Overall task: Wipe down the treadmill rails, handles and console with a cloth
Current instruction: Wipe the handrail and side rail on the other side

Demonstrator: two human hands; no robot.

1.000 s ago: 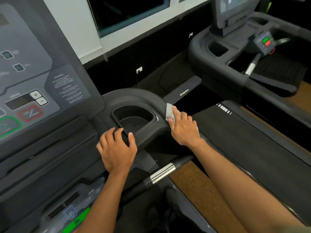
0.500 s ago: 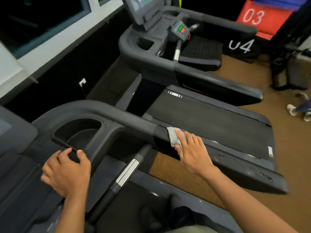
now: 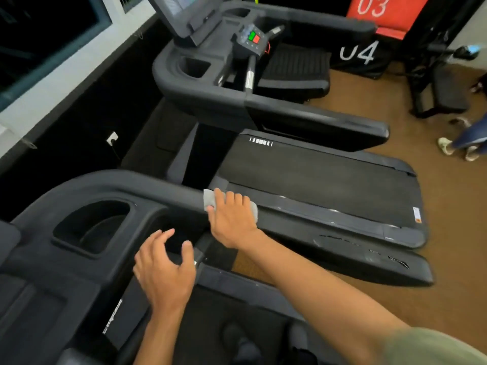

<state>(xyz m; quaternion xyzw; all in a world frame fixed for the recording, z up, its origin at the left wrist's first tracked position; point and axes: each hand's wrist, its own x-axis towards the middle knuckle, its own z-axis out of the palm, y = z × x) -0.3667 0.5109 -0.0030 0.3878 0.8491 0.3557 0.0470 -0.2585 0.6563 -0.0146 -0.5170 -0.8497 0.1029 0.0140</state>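
A small grey cloth (image 3: 208,198) lies on the dark right side rail (image 3: 329,248) of my treadmill, where the rail leaves the console surround. My right hand (image 3: 232,219) lies flat on the cloth with fingers straight, pressing it onto the rail. My left hand (image 3: 163,270) hovers with loosely spread fingers over the inner handle (image 3: 204,250), just right of the cup holder (image 3: 92,227); it holds nothing. Wet streaks show further down the rail.
A second treadmill (image 3: 303,122) stands close on the right, its belt (image 3: 316,180) right behind my rail. Brown floor (image 3: 434,259) lies beyond. Another person's legs and shoes (image 3: 463,146) are at the far right, near black gym equipment (image 3: 442,96).
The view swung right, away from the console. My right hand slid the cloth from the console corner along the rail. My left hand lifted off the cup holder edge and moved right toward the handle.
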